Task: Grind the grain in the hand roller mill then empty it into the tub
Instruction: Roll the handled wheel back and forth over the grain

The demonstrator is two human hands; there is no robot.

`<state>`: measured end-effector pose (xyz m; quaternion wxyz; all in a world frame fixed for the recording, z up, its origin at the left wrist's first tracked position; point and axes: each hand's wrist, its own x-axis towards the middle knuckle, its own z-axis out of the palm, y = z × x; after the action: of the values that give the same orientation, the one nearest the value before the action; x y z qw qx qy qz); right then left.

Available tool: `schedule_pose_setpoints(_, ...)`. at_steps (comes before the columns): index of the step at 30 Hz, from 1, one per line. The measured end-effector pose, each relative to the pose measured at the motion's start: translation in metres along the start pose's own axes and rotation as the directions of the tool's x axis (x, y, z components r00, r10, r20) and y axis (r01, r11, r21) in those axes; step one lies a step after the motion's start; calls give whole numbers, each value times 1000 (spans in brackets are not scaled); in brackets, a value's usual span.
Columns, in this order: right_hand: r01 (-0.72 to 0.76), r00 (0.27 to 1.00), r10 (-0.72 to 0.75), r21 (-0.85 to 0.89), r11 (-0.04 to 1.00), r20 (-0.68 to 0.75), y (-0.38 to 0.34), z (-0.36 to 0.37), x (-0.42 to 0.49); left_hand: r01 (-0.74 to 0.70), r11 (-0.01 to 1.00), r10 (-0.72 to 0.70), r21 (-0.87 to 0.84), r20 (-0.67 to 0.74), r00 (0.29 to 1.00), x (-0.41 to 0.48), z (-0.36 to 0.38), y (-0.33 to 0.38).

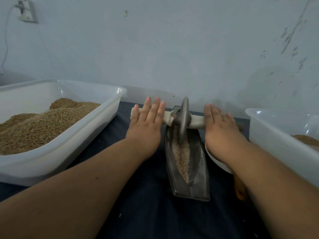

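Note:
A boat-shaped metal trough (198, 163) lies lengthwise on the dark cloth, with crushed grain (181, 157) along its groove. A grey metal wheel (183, 119) stands in the trough's far end on a pale axle handle (166, 116). My left hand (148, 121) presses flat on the left end of the handle, fingers straight. On the right end my right hand (219, 125) lies flat in the same way. A white tub (269, 131) at the right holds a little ground grain (305, 140).
A large white tub (96, 125) heaped with whole grain (39, 125) sits at the left. A white bowl rim (217, 163) and an orange-brown object (240, 188) show under my right forearm. The blue wall stands close behind, with a socket (27, 11) at top left.

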<state>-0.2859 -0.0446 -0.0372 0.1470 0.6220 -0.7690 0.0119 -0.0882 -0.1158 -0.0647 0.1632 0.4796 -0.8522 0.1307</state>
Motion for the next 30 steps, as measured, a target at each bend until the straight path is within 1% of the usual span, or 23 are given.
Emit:
schedule_pose_setpoints(1,14,999,-13,26,1000,-39,3,8,1,14,1000,-14,-25,-3,1000,1,6,-2)
schedule_pose_setpoints(4,21,998,-16,79,997,-64,6,21,7,8,999,-8,-31,15,1000,2,14,-4)
schedule_pose_setpoints(6,38,998,-33,95,995,-54,8,21,7,-17,1000,17,0,15,1000,2,11,-6)
schedule_pose_setpoints(9,87,996,-84,109,990,-28,15,4,-4,-80,997,81,6,-32,996,-2,-8,-7)
schedule_pose_setpoints(11,121,993,-120,56,991,-10,16,-17,-12,-116,993,117,15,-61,991,-6,-26,-6)
schedule_pose_setpoints(13,183,982,-179,-60,981,67,14,-41,-21,-153,987,156,48,-60,986,-12,-43,-8)
schedule_pose_setpoints(15,238,961,-216,-118,964,171,11,-63,-31,-170,984,172,53,-37,984,-19,-61,-10)
schedule_pose_setpoints(18,254,919,-210,-94,963,334,9,-89,-46,-185,980,187,66,-16,982,-31,-84,-9)
schedule_pose_setpoints(20,244,906,-204,-63,968,370,9,-92,-49,-169,982,167,84,26,986,-34,-91,-8)
schedule_pose_setpoints(22,242,926,-212,-59,968,313,10,-83,-42,-130,988,124,82,78,989,-32,-89,-7)
schedule_pose_setpoints(24,202,947,-172,-86,976,271,8,-64,-27,-92,993,84,72,114,990,-23,-78,-6)
schedule_pose_setpoints(26,71,961,-56,-48,996,271,7,-42,-12,-43,999,43,-4,100,994,-11,-58,-6)
schedule_pose_setpoints(27,8,970,-5,-8,1000,244,6,-31,-7,-20,998,24,-54,76,997,-4,-46,-6)
schedule_pose_setpoints(28,-13,987,10,16,1000,163,6,-21,-3,-9,996,14,-88,56,998,2,-35,-6)
schedule_pose_setpoints(29,-11,999,10,23,1000,50,7,-11,1,-9,995,14,-103,44,999,7,-24,-7)
schedule_pose_setpoints(30,0,999,1,24,1000,-47,9,-4,3,-12,994,16,-110,39,999,10,-14,-9)
